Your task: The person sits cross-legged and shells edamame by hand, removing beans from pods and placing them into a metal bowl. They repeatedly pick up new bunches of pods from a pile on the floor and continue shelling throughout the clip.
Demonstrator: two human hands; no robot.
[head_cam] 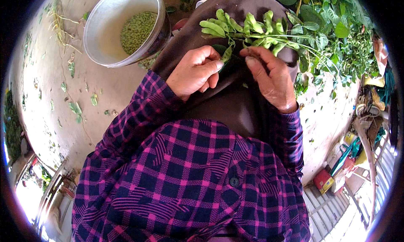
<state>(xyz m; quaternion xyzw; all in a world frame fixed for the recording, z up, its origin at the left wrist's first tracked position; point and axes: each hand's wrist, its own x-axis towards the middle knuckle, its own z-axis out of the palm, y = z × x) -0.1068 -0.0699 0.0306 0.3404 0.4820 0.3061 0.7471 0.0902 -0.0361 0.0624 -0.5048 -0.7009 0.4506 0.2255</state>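
Observation:
A leafless stem (281, 36) hung with plump green bean pods (255, 24) lies across the brown cloth (233, 109) over my lap. My left hand (197, 70) pinches one green pod (228, 53) between thumb and forefinger, just below the stem's left part. Close by on the right, my right hand (271, 76) has its thumb and forefinger tips near the lower pods. Whether anything is between those fingertips is hidden. A dark green patch, perhaps a leaf, shows behind the held pod.
A pale bucket (104, 30) at the upper left holds shelled green beans (139, 32). Leafy bean plants (328, 24) are heaped at the upper right. Scattered leaves (75, 109) lie on the concrete floor (104, 87). A red box (322, 180) and mixed clutter stand at the lower right.

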